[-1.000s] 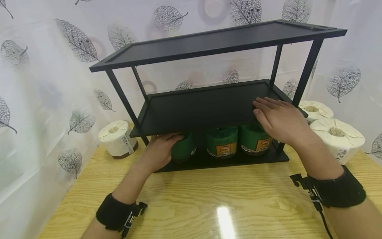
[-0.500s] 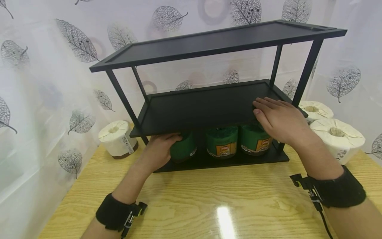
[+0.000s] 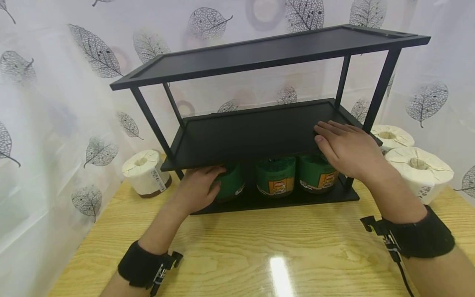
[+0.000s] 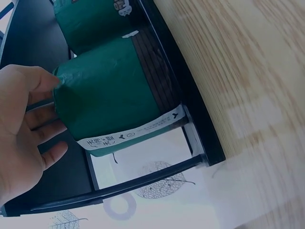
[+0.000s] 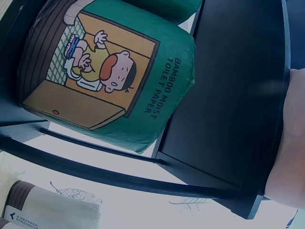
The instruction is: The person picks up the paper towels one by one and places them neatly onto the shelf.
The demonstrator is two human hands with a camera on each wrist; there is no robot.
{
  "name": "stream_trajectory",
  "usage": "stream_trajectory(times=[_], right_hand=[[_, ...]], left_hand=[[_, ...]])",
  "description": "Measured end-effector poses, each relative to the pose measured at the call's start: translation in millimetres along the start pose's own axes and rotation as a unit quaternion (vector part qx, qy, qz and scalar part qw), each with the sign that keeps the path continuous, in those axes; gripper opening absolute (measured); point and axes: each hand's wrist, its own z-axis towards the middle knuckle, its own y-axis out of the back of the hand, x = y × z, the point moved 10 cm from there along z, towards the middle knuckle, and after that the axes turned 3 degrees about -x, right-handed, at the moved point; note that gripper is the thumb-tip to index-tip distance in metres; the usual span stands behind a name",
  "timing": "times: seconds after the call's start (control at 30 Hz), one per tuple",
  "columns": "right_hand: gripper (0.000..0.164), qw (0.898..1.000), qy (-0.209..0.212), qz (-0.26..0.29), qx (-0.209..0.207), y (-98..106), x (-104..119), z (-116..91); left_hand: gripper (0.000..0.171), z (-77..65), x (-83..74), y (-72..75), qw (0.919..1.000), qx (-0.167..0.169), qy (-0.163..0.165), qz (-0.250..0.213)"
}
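A black rack (image 3: pixel 256 134) with three levels stands on the wooden table. Three green-wrapped toilet paper rolls sit on its bottom level: a left roll (image 3: pixel 231 183), a middle roll (image 3: pixel 274 174) and a right roll (image 3: pixel 315 173). My left hand (image 3: pixel 194 190) reaches under the middle shelf at the left roll. In the left wrist view its fingers are spread and relaxed, one touching the top of that green roll (image 4: pixel 105 93). My right hand (image 3: pixel 346 150) rests with extended fingers on the middle shelf's right front; the right wrist view shows the right roll (image 5: pixel 143 71) below it.
A cream-wrapped roll (image 3: pixel 142 167) stands left of the rack. Two more are on the right, a front roll (image 3: pixel 419 171) and a back roll (image 3: pixel 393 134). Behind hangs a leaf-patterned curtain (image 3: pixel 55 123). The wooden table (image 3: pixel 237 247) extends in front of the rack.
My left thumb has moved down and away from the other fingers, and now shows in front of the left green roll. My right hand has stayed in place on the shelf.
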Motion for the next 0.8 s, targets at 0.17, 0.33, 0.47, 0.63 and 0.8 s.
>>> stream_trajectory(times=[0.17, 0.33, 0.47, 0.63, 0.8], right_hand=[[0.052, 1.000, 0.002, -0.001, -0.005, 0.5, 0.1, -0.2], [0.052, 1.000, 0.004, -0.002, -0.007, 0.7, 0.1, -0.1], [0.051, 1.000, 0.006, -0.002, -0.007, 2.0, 0.6, 0.3], [0.052, 1.000, 0.003, 0.002, 0.000, 1.8, 0.2, 0.5], [0.053, 1.000, 0.001, 0.003, 0.003, 0.7, 0.2, 0.3]], left_hand=[[0.031, 1.5, -5.9, 3.7, 0.9996, -0.025, -0.014, 0.009], [0.027, 1.6, -9.8, 3.8, 0.9988, -0.035, -0.025, 0.022], [0.022, 1.9, -10.3, 5.9, 0.9980, -0.048, -0.030, 0.029], [0.016, 2.6, -11.3, 8.7, 0.9975, -0.057, -0.035, 0.021], [0.014, 1.7, -11.8, 11.1, 0.9966, -0.069, -0.041, 0.018]])
